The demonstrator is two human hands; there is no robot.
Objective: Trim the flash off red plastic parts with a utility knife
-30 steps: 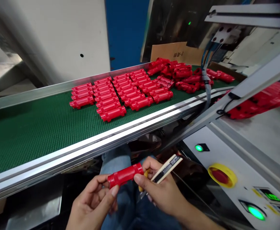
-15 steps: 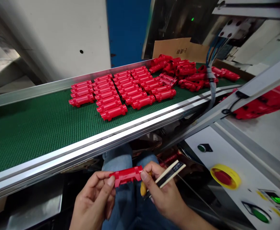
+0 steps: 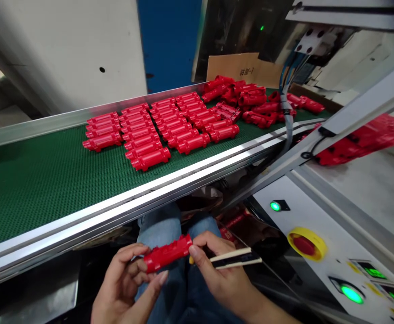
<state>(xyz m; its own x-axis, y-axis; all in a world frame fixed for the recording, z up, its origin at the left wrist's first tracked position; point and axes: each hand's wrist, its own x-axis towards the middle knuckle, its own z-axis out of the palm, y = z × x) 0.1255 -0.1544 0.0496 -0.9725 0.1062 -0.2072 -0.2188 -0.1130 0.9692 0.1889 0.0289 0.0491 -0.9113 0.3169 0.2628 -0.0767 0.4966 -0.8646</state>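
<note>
Gripping a red plastic housing (image 3: 167,253) above the lap — left hand (image 3: 124,283) curled under it, right hand (image 3: 224,279) pinching its end plus a black strip (image 3: 237,258); tidy rows (image 3: 156,130) along the green conveyor belt (image 3: 31,198), a loose heap (image 3: 244,99) beyond.

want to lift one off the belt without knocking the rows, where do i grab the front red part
Probably take the front red ribbed plastic part by its two ends, from above on the near rail side. Its far long side sits against the next part, so fingers can't wrap the barrel, while both ends stand free over the green belt.
</note>
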